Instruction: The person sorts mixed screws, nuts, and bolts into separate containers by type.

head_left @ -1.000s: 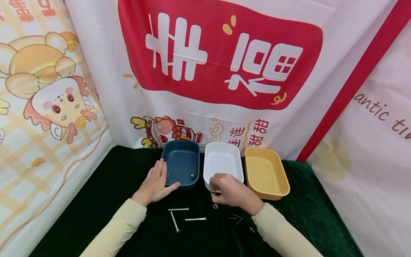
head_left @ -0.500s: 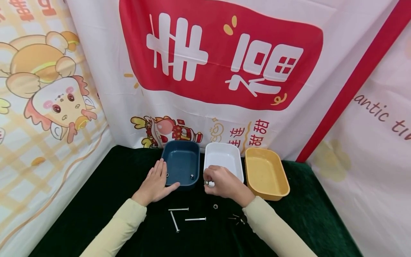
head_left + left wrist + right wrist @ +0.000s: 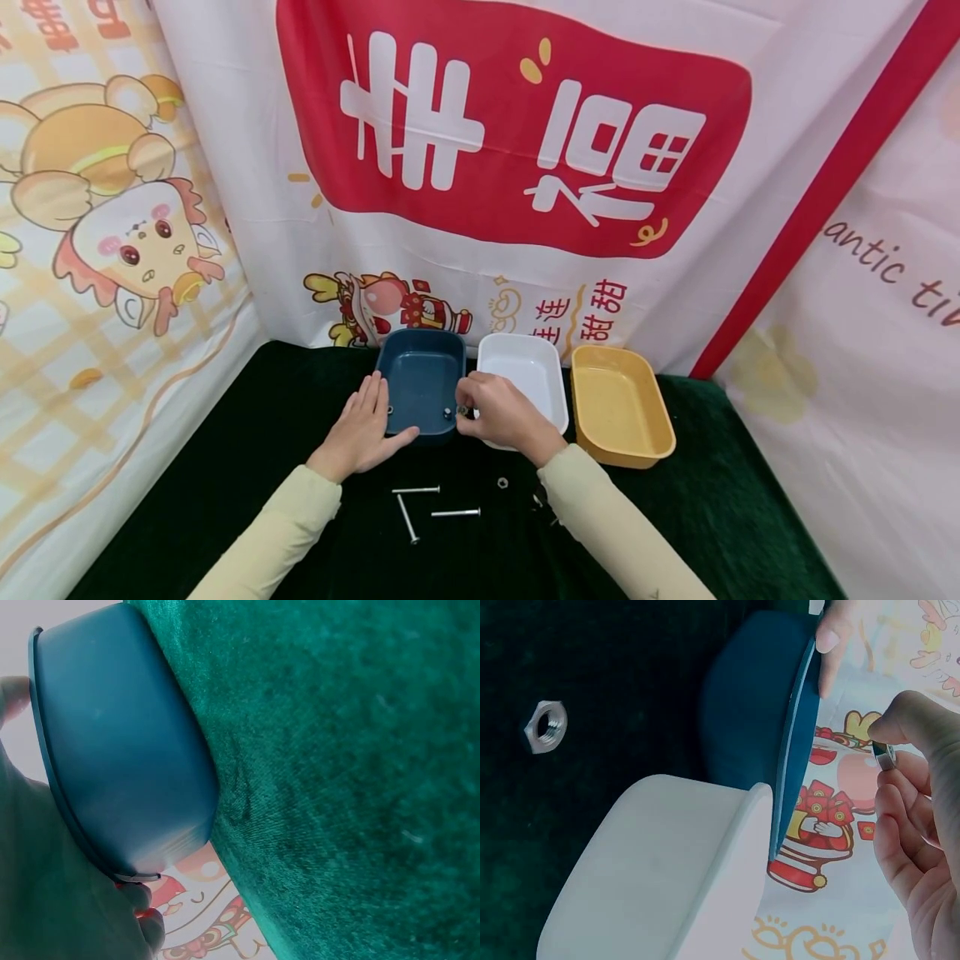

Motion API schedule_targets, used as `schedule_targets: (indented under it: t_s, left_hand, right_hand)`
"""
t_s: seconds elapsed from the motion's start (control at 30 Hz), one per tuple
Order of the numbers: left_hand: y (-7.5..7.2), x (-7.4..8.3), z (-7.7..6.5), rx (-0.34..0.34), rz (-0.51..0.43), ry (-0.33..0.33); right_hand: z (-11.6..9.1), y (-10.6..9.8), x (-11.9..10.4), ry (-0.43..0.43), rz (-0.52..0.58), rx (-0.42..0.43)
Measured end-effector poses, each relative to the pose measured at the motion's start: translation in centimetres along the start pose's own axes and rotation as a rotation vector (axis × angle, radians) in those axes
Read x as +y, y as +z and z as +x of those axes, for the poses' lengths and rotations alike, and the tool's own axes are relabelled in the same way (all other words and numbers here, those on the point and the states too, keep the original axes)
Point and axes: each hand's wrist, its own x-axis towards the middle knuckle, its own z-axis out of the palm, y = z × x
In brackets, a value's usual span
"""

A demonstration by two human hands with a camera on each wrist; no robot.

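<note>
My left hand rests on the near-left edge of the blue tray, its fingers extended and thumb spread along the front rim. Two small nuts lie inside that tray, one close to the left fingers. Over the gap between the blue tray and the white tray, my right hand pinches a metal nut between thumb and index finger. A loose hex nut lies on the green cloth in front of the white tray; the right wrist view shows this hex nut closer.
To the right stands a yellow tray. Three long bolts, one a slanted bolt, lie on the green cloth in front of the blue tray. Small dark pieces are partly hidden by the right sleeve. A printed curtain hangs behind the trays.
My right hand has moved left with the nut, from the front of the white tray to the blue tray's right edge. The left hand stays in place.
</note>
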Motion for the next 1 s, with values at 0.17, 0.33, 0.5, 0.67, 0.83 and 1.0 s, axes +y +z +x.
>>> schedule_targets:
  t_s: [0.17, 0.33, 0.5, 0.67, 0.83, 1.0]
  left_hand:
    - [0.1, 0.0, 0.0, -0.01, 0.001, -0.001]
    - [0.2, -0.1, 0.2, -0.011, 0.01, 0.001]
    - [0.1, -0.1, 0.1, -0.006, 0.016, 0.003]
    - [0.0, 0.0, 0.0, -0.001, 0.006, 0.007]
    - [0.0, 0.1, 0.0, 0.0, 0.002, 0.005]
    - [0.0, 0.0, 0.1, 0.0, 0.005, 0.004]
  right_hand:
    - [1.1, 0.8, 0.0, -0.006, 0.013, 0.01]
    - [2.0, 1.6, -0.1, -0.015, 0.001, 0.004]
    - [2.8, 2.2, -0.2, -0.004, 0.003, -0.018]
    - [3.5, 2.6, -0.1, -0.018, 0.005, -0.024]
    - [4.0, 2.8, 0.1, -0.012, 0.01, -0.037]
    - [4.5, 2.9, 0.0, 0.015, 0.008, -0.058]
